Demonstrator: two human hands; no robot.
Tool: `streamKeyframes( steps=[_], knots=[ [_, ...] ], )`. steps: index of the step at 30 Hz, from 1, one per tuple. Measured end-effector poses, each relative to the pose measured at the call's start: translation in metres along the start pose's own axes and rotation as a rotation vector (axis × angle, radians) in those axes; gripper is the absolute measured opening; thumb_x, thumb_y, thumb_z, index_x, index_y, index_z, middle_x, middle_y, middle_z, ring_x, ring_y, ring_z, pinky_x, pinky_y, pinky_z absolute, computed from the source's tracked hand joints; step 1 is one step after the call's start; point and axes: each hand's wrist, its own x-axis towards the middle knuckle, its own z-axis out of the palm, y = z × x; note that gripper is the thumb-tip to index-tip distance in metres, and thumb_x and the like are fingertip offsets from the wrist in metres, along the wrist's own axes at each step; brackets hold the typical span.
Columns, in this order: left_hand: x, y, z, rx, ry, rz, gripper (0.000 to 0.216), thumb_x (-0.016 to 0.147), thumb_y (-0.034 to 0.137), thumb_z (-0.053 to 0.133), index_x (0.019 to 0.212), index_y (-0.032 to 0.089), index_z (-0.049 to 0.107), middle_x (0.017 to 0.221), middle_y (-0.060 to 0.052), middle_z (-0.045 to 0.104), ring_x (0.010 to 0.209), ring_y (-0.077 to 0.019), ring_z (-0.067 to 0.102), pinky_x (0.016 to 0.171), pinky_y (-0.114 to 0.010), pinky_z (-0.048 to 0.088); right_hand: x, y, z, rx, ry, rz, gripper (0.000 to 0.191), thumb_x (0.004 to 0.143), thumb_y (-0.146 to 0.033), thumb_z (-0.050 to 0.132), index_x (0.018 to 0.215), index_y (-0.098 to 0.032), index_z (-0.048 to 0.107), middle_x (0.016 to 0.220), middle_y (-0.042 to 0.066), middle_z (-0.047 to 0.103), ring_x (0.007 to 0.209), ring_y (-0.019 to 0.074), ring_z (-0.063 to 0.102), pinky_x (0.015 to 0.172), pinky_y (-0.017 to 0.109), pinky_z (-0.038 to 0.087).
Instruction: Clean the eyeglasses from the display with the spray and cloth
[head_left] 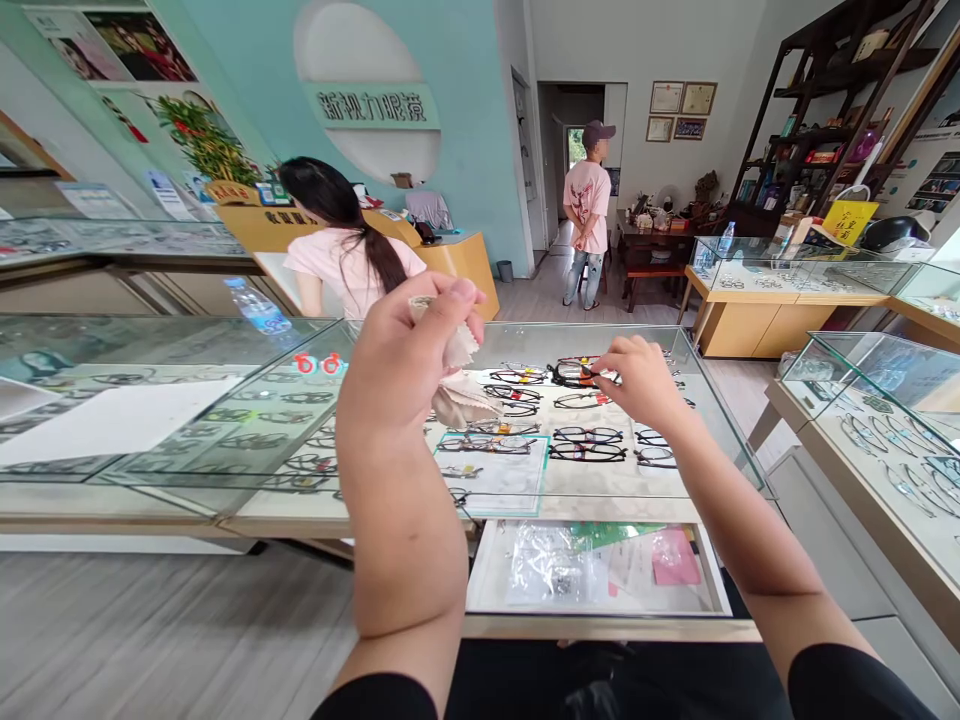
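Observation:
My left hand [409,360] is raised over a glass display case [720,440], its fingers closed on a pale cleaning cloth [459,385] that hangs down from it. My right hand [637,380] reaches into the case from behind and pinches a dark pair of glasses [574,372] in the back row. Several more pairs of glasses [587,444] lie in rows on the white shelf under my hands. A teal-edged sheet [499,478] lies at the front left of the shelf.
A lower shelf [600,568] holds plastic bags and a pink slip. More glass cases stand to the left [150,400] and right [877,420]. A water bottle [256,306] lies on the left case. A seated person [345,250] faces away; another person [589,215] stands by the doorway.

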Motion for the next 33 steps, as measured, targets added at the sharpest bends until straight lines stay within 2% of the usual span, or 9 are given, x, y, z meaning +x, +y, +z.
streamKeyframes(
  steps=[4, 8, 11, 14, 21, 25, 27, 30, 33],
  knots=[
    [-0.008, 0.007, 0.002, -0.022, -0.054, 0.061, 0.044, 0.081, 0.065, 0.083, 0.08, 0.024, 0.068, 0.063, 0.001, 0.06, 0.048, -0.0099, 0.037, 0.04, -0.031, 0.015, 0.016, -0.006, 0.033, -0.088, -0.135, 0.01, 0.029, 0.107, -0.023, 0.06, 0.121, -0.019, 0.085, 0.124, 0.016, 0.076, 0.122, 0.032, 0.061, 0.1, 0.045, 0.041],
    [-0.011, 0.009, 0.003, -0.045, -0.055, 0.083, 0.041, 0.081, 0.06, 0.084, 0.079, 0.022, 0.07, 0.063, 0.002, 0.062, 0.042, -0.0064, 0.032, 0.038, -0.03, 0.013, 0.021, -0.004, 0.058, -0.168, -0.245, 0.009, 0.023, 0.106, -0.02, 0.062, 0.115, -0.018, 0.083, 0.125, 0.016, 0.078, 0.128, 0.0316, 0.064, 0.108, 0.047, 0.046],
    [-0.011, 0.008, 0.003, -0.051, -0.06, 0.101, 0.039, 0.083, 0.057, 0.083, 0.077, 0.021, 0.069, 0.06, 0.003, 0.06, 0.041, -0.0058, 0.032, 0.038, -0.029, 0.014, 0.023, -0.003, 0.068, -0.227, -0.304, 0.007, 0.024, 0.106, -0.032, 0.07, 0.125, -0.018, 0.076, 0.136, 0.012, 0.075, 0.13, 0.0294, 0.068, 0.113, 0.053, 0.055],
    [-0.01, 0.006, 0.003, -0.047, -0.073, 0.114, 0.037, 0.086, 0.055, 0.081, 0.077, 0.021, 0.069, 0.057, 0.003, 0.057, 0.041, -0.0064, 0.03, 0.038, -0.029, 0.011, 0.025, -0.003, 0.073, -0.266, -0.34, 0.003, 0.038, 0.105, -0.041, 0.073, 0.136, -0.019, 0.07, 0.143, 0.012, 0.071, 0.127, 0.0284, 0.071, 0.109, 0.054, 0.061],
    [-0.007, 0.002, 0.003, -0.029, -0.07, 0.141, 0.037, 0.088, 0.054, 0.081, 0.076, 0.021, 0.069, 0.059, 0.002, 0.057, 0.043, -0.0074, 0.033, 0.039, -0.029, 0.015, 0.026, -0.003, 0.081, -0.289, -0.348, 0.004, 0.038, 0.105, -0.04, 0.072, 0.137, -0.019, 0.069, 0.143, 0.012, 0.071, 0.124, 0.0277, 0.072, 0.106, 0.052, 0.063],
    [-0.007, 0.0, 0.003, -0.027, -0.078, 0.134, 0.04, 0.087, 0.057, 0.081, 0.077, 0.021, 0.067, 0.058, 0.004, 0.057, 0.042, -0.0064, 0.031, 0.039, -0.029, 0.013, 0.022, -0.001, 0.082, -0.266, -0.318, -0.005, 0.033, 0.106, -0.04, 0.071, 0.131, -0.019, 0.072, 0.142, 0.012, 0.071, 0.13, 0.0287, 0.069, 0.111, 0.054, 0.059],
    [-0.008, 0.001, 0.003, -0.027, -0.08, 0.124, 0.039, 0.087, 0.057, 0.081, 0.078, 0.022, 0.067, 0.058, 0.004, 0.056, 0.042, -0.0066, 0.03, 0.04, -0.03, 0.011, 0.021, -0.001, 0.082, -0.241, -0.308, -0.018, 0.026, 0.11, -0.034, 0.062, 0.124, -0.018, 0.076, 0.146, 0.013, 0.071, 0.136, 0.03, 0.064, 0.113, 0.052, 0.055],
    [-0.01, 0.005, 0.003, -0.019, -0.086, 0.078, 0.035, 0.088, 0.055, 0.079, 0.079, 0.023, 0.068, 0.059, 0.003, 0.057, 0.043, -0.0072, 0.029, 0.041, -0.031, 0.011, 0.02, 0.0, 0.084, -0.203, -0.3, -0.038, 0.037, 0.112, -0.021, 0.046, 0.12, -0.018, 0.082, 0.157, 0.016, 0.066, 0.143, 0.0328, 0.057, 0.115, 0.048, 0.049],
    [-0.012, 0.009, 0.004, -0.011, -0.082, 0.051, 0.036, 0.087, 0.055, 0.079, 0.077, 0.023, 0.067, 0.06, 0.003, 0.058, 0.043, -0.007, 0.027, 0.042, -0.031, 0.012, 0.021, 0.001, 0.086, -0.191, -0.297, -0.035, 0.036, 0.109, -0.02, 0.05, 0.12, -0.018, 0.084, 0.16, 0.017, 0.064, 0.144, 0.0361, 0.054, 0.116, 0.049, 0.045]
  ],
)
